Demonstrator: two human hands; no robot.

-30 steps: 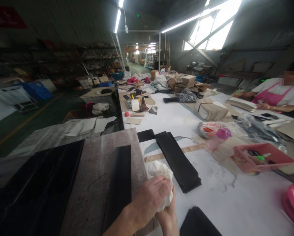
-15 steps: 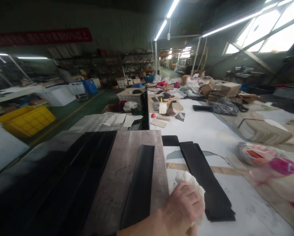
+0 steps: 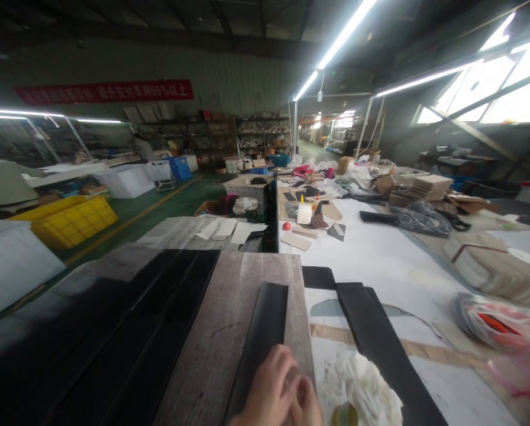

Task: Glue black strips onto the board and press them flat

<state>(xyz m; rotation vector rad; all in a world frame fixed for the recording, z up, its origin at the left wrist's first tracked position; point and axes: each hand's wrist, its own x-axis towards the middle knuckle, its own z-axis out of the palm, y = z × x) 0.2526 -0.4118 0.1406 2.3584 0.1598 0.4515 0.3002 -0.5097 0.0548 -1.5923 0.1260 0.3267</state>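
Observation:
Both my hands are close together at the lower edge of the view, over the right edge of a long black strip (image 3: 265,313). My left hand (image 3: 269,381) has its fingers bent and drawn together. Against it, my right hand (image 3: 306,402) shows only its curled fingers. Whatever is between the fingers is hidden. The strip lies lengthwise on a worn brown board (image 3: 203,349). Right of my hands, a crumpled white cloth (image 3: 367,387) rests on the white tabletop, untouched. A round yellowish-green object (image 3: 345,414) sits beside it, cut off by the frame.
A stack of black strips (image 3: 380,337) lies to the right of the board. Wide black sheets (image 3: 158,319) cover its left side. Bundled beige pieces (image 3: 495,266) and plastic bags (image 3: 500,322) are at the right. A yellow crate (image 3: 70,219) stands at the left.
My left hand has let go of the white cloth and moved left to the black strip. My right hand has come in beside it. The view has tilted upward.

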